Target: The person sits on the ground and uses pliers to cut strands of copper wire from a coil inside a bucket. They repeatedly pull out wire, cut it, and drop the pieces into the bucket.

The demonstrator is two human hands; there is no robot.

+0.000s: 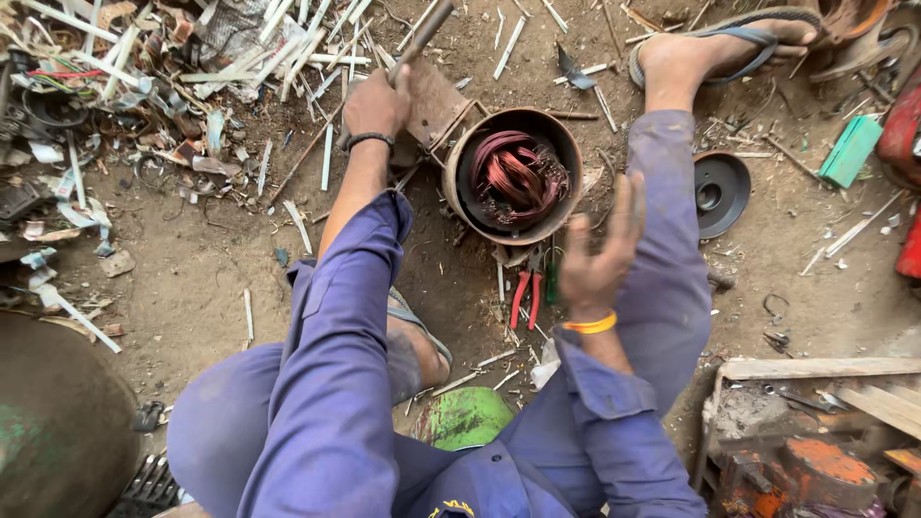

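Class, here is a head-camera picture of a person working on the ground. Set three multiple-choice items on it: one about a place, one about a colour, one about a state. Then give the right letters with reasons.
1. Where do the red-handled pliers lie?
A. on the ground just below the motor casing
B. inside the casing
C. on the wooden plank

2. What colour is the band on the right hand?
A. black
B. green
C. yellow-orange

3. What state is the left hand in?
A. open and empty
B. closed round a rod-like tool handle
C. resting flat on the knee

Answers: 1 A, the pliers lie on the dirt by the casing's near rim. 2 C, the band at the right wrist is yellow-orange. 3 B, the fingers wrap the handle, while the right hand is open and holds nothing.
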